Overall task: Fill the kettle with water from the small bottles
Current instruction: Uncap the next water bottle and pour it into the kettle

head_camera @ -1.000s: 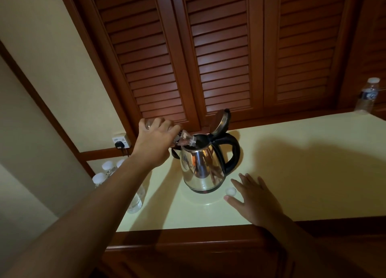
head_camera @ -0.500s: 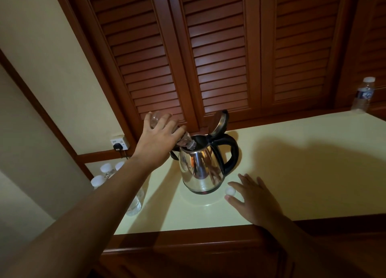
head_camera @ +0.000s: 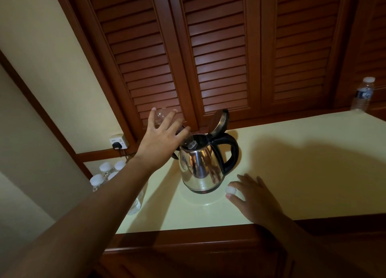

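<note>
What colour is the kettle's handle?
The kettle's handle is black; the head view shows it best.

dim warm light | broad soft shadow on countertop (head_camera: 313, 162) | wide-angle bowing at edges
</note>
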Motion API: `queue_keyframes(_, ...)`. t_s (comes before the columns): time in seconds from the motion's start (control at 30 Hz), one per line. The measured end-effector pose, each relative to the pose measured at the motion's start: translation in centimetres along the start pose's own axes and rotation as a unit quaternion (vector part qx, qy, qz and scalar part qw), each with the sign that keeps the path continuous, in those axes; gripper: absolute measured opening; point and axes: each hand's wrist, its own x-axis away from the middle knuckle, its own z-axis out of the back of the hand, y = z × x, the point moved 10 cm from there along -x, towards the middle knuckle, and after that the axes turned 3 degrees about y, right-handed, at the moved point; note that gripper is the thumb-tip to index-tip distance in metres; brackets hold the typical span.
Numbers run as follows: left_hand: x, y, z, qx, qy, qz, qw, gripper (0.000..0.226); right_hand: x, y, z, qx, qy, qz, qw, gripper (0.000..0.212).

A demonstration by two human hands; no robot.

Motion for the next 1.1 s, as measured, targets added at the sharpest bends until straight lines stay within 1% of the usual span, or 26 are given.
queue_keyframes(0.13, 0.4, -0.1, 0.1, 0.007, 0.01, 0.016, 1.0, 0.081, 0.0, 0.0, 0.0, -0.005, -0.003, -0.005, 1.0, 0.046)
queue_keyframes(0.27, 0.8, -0.8, -0.4, 0.037, 0.01, 0.061, 0.997, 0.083, 0.0, -0.2, 0.2, 0.003, -0.005, -0.005, 1.0, 0.047)
queue_keyframes(0.33, 1.3, -1.3, -0.7, 0.07, 0.008, 0.095, 0.993, 0.081, 0.1, -0.3, 0.2, 0.009, -0.008, -0.006, 1.0, 0.048)
queue_keyframes(0.43, 2.4, -2.1, -1.5, 0.163, 0.005, 0.167, 0.972, 0.068, 0.1, -0.5, 0.4, 0.011, -0.01, -0.005, 1.0, 0.048)
queue_keyframes(0.47, 2.9, -2.4, -2.0, 0.207, 0.002, 0.201, 0.958, 0.066, 0.2, -0.5, 0.4, 0.009, -0.01, -0.005, 1.0, 0.048)
queue_keyframes(0.5, 3.6, -2.6, -2.3, 0.261, 0.002, 0.238, 0.935, 0.065, 0.2, -0.5, 0.4, 0.005, -0.009, -0.005, 1.0, 0.048)
queue_keyframes(0.57, 5.4, -2.9, -2.4, 0.389, 0.027, 0.312, 0.866, 0.061, 0.3, -0.6, 0.4, -0.005, -0.006, -0.005, 1.0, 0.046)
queue_keyframes(0.63, 7.6, -2.0, -2.0, 0.493, 0.064, 0.359, 0.79, 0.053, 0.4, -1.1, 0.9, -0.027, 0.005, -0.001, 1.0, 0.042)
queue_keyframes(0.67, 8.7, -1.2, -1.7, 0.528, 0.079, 0.37, 0.76, 0.047, 0.5, -1.5, 1.3, -0.043, 0.014, 0.005, 0.999, 0.039)
queue_keyframes(0.7, 9.7, -0.1, -1.5, 0.557, 0.09, 0.372, 0.737, 0.041, 0.5, -1.9, 1.8, -0.062, 0.022, 0.009, 0.998, 0.036)
queue_keyframes(0.77, 11.2, 2.7, -1.5, 0.609, 0.081, 0.345, 0.71, 0.034, 0.8, -2.6, 2.6, -0.104, 0.036, 0.01, 0.994, 0.034)
queue_keyframes(0.8, 11.7, 4.2, -1.6, 0.628, 0.065, 0.323, 0.705, 0.034, 0.9, -2.9, 3.0, -0.129, 0.043, 0.006, 0.991, 0.034)
queue_keyframes(0.83, 12.2, 5.7, -1.8, 0.638, 0.044, 0.3, 0.708, 0.037, 1.0, -3.2, 3.7, -0.155, 0.055, 0.004, 0.986, 0.033)
queue_keyframes(0.93, 13.2, 8.5, -1.9, 0.624, -0.001, 0.244, 0.743, 0.042, 0.8, -5.0, 6.1, -0.185, 0.071, 0.05, 0.979, 0.032)
queue_keyframes(0.97, 13.4, 8.8, -1.9, 0.62, -0.004, 0.235, 0.749, 0.045, 0.7, -5.6, 6.8, -0.181, 0.062, 0.069, 0.979, 0.032)
queue_keyframes(1.1, 13.5, 8.5, -1.5, 0.617, -0.001, 0.228, 0.753, 0.051, 0.3, -7.0, 8.6, -0.132, 0.001, 0.113, 0.985, 0.036)
